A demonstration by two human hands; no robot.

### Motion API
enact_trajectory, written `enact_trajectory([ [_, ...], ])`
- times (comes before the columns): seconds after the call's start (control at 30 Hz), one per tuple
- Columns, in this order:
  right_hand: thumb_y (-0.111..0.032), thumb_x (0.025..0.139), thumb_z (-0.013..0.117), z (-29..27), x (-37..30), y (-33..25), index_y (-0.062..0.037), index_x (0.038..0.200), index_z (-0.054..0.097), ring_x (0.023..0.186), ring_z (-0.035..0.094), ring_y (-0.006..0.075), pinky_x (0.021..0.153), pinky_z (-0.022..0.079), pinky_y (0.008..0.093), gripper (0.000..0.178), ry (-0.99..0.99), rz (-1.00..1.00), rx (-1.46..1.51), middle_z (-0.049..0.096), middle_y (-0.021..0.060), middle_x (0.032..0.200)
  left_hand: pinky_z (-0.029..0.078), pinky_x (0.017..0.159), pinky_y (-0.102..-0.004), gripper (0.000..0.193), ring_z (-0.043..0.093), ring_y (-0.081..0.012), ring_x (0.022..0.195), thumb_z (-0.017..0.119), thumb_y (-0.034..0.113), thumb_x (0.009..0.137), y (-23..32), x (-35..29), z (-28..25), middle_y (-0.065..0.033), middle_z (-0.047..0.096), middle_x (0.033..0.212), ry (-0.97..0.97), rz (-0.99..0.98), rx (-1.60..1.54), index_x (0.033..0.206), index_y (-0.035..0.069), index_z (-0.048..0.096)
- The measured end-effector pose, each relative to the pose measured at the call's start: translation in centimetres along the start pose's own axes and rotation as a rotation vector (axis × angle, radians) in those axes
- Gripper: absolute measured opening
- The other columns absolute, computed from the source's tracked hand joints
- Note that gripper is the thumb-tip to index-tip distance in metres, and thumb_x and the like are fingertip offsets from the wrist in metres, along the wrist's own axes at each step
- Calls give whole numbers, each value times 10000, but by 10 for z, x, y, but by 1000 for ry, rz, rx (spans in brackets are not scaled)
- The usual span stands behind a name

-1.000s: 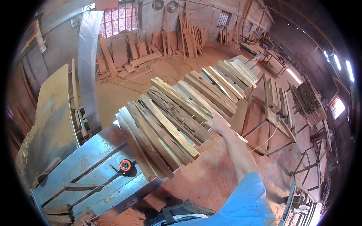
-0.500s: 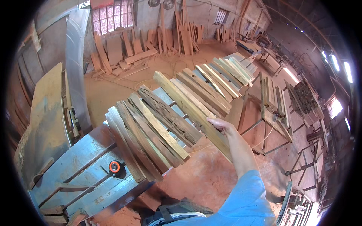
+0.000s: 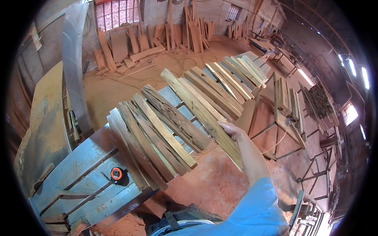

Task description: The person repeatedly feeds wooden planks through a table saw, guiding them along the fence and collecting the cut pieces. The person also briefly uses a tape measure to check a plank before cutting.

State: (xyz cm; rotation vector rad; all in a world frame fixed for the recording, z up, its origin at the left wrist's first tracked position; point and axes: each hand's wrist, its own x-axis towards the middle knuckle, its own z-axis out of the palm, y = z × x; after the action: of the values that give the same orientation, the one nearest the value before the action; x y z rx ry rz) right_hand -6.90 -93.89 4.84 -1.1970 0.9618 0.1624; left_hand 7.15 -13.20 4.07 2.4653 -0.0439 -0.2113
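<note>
My right hand (image 3: 231,129) grips a long, pale yellowish plank (image 3: 197,106) at its near part, with the thumb on top; fingers underneath are hidden. This plank lies slantwise across the row of boards. Just right of it, a lighter board (image 3: 204,100) runs close alongside. To its left, past a gap, sits a dark, cracked board (image 3: 171,112) with rough grain. Farther left, several brown and yellowish boards (image 3: 151,141) lie side by side on a blue table (image 3: 92,157). My left hand is out of view.
An orange and black tape measure (image 3: 117,174) rests on the blue table. More boards (image 3: 236,74) continue toward the far end. On the right stands a metal-framed rack (image 3: 275,126) with planks. Loose timber (image 3: 145,53) leans and lies along the back wall. Reddish dust covers the floor.
The view has shifted slightly, so the boards appear a little higher. My right hand keeps its grip, and the pale plank now shows slightly more of its broad face.
</note>
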Motion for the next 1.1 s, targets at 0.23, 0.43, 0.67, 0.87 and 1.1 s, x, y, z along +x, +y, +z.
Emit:
enact_trajectory([
  [0.23,-490,1084,316,7,-5,1,-10,1284,600,813,723,272,697,606,413,592,28,-26,-41,729,182,1010,475,659,-264,363,585,-144,823,545,227,1037,57,2,3,-79,636,1023,79,-321,-361,1342,31,567],
  [0.43,-567,1053,341,7,-2,4,-21,1259,606,786,724,254,671,611,396,641,-76,-18,26,722,170,1002,430,640,-243,415,529,-118,755,587,211,1018,51,8,11,-47,606,919,88,-331,-520,1374,5,533],
  [0.67,-542,997,542,18,-8,6,-40,1131,621,776,727,227,664,611,377,526,-116,-133,-82,715,143,955,436,645,-250,457,539,-126,767,597,186,1011,52,3,13,-57,615,942,109,-316,-495,1411,-11,496],
  [0.87,-440,998,589,11,-7,5,-42,1219,604,832,723,228,686,625,377,455,-120,-59,-60,690,112,990,446,660,-261,448,552,-133,774,598,207,1009,49,-1,12,-68,632,963,101,-274,-420,1391,-14,521],
  [1.1,-460,1019,540,13,-20,2,-33,1227,590,824,713,229,707,609,385,477,-81,-105,-75,687,121,993,444,657,-258,430,551,-126,774,595,225,1013,56,-3,13,-53,624,931,101,-306,-396,1367,-13,540],
])
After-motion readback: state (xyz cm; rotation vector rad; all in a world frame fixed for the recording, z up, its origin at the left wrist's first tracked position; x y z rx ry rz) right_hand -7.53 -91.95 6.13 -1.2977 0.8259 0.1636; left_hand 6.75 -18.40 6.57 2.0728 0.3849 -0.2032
